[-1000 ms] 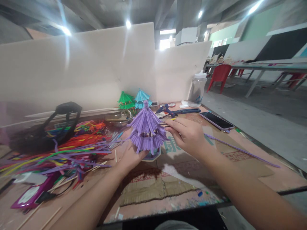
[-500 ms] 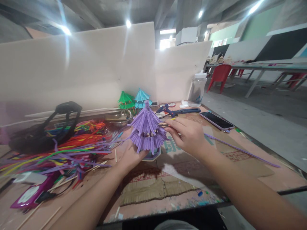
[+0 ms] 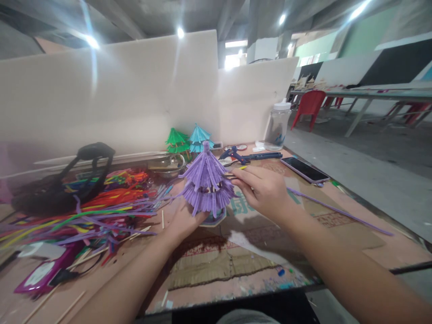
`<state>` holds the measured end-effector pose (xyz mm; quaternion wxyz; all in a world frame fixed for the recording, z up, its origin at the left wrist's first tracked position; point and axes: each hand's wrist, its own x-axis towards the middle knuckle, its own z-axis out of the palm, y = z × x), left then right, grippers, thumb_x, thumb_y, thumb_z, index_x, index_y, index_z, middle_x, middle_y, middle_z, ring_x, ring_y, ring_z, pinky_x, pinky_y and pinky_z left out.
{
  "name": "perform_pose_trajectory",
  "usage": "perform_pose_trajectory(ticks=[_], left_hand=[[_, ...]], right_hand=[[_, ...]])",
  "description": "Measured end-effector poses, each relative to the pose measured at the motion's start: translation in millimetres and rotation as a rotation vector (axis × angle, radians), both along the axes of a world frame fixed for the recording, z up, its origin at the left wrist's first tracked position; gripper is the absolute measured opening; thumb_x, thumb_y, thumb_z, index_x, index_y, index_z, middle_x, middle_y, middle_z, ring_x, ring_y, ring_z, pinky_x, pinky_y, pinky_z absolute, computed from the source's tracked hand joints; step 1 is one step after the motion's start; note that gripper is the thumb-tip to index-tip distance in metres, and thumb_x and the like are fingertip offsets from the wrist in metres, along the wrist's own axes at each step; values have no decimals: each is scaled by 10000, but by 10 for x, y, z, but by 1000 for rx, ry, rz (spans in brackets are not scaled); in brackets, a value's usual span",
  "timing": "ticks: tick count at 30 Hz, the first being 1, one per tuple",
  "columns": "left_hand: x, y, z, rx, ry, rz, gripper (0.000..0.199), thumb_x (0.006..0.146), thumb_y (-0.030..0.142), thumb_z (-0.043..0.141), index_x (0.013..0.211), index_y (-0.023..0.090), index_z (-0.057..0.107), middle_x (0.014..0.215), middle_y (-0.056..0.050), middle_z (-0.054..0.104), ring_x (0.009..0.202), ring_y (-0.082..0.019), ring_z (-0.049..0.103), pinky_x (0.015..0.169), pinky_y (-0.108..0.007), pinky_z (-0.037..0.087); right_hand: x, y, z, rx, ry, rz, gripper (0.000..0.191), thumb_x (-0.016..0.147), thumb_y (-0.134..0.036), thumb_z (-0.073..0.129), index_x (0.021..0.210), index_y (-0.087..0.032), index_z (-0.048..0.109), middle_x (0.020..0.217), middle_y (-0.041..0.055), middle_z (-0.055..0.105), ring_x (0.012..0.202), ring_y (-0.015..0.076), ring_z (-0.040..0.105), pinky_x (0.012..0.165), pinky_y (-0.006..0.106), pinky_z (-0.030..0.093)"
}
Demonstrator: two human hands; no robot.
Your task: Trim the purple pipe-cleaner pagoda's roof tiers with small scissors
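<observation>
A purple pipe-cleaner pavilion [image 3: 207,182] with two tiers of roof stands upright in front of me. My left hand [image 3: 185,218] is wrapped round its lower part from the left, the fingers mostly hidden behind it. From the right, my right hand [image 3: 258,186] pinches thin tweezers [image 3: 231,176] whose tips reach the gap between the upper and lower roofs. What the tips touch is too small to make out. Under the pavilion lies a flattened cardboard sheet [image 3: 219,265] with printed lettering.
Pipe cleaners [image 3: 111,202] are heaped at left beside a black strapped item [image 3: 64,184] and a magenta device [image 3: 47,270]. Behind stand green [image 3: 177,140] and blue [image 3: 200,137] pavilions, a glue gun [image 3: 235,154] and a bottle [image 3: 278,126]. A phone [image 3: 304,170] lies at right.
</observation>
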<state>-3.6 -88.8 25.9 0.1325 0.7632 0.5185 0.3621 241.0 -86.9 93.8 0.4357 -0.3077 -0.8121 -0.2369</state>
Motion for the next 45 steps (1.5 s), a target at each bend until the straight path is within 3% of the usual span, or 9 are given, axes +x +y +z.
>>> perform_pose_trajectory(ticks=[9,24,34,45], left_hand=[[-8,-4,3,-5,3,-9,478,841,403,539,1232,158,663,1285,-118,699,1222,-318,627,1040,-455,508],[1,-1,18,-8,-14,-48,432,824,352,548,1194,186,697,1225,-64,734,1172,-269,659,1035,-349,507],[-7,0,0,-11,-8,-37,467,822,352,551,1229,157,669,1298,-92,699,1247,-283,614,1082,-378,471],[33,-29,78,0,-9,-13,431,827,366,576,1195,171,682,1239,-95,721,1192,-279,647,1042,-370,500]], right_hand=[[14,10,-30,-2,16,12,237,1001,-299,516,1071,-141,679,823,58,722,742,164,647,675,285,436],[-2,3,-4,0,7,28,236,987,-280,543,1057,-109,690,803,61,704,721,173,634,665,293,426],[-5,2,-10,16,23,26,229,982,-277,557,1044,-110,700,790,66,706,706,180,639,650,305,418],[7,6,-26,10,26,38,220,978,-278,559,1064,-119,685,853,74,735,758,182,669,692,295,457]])
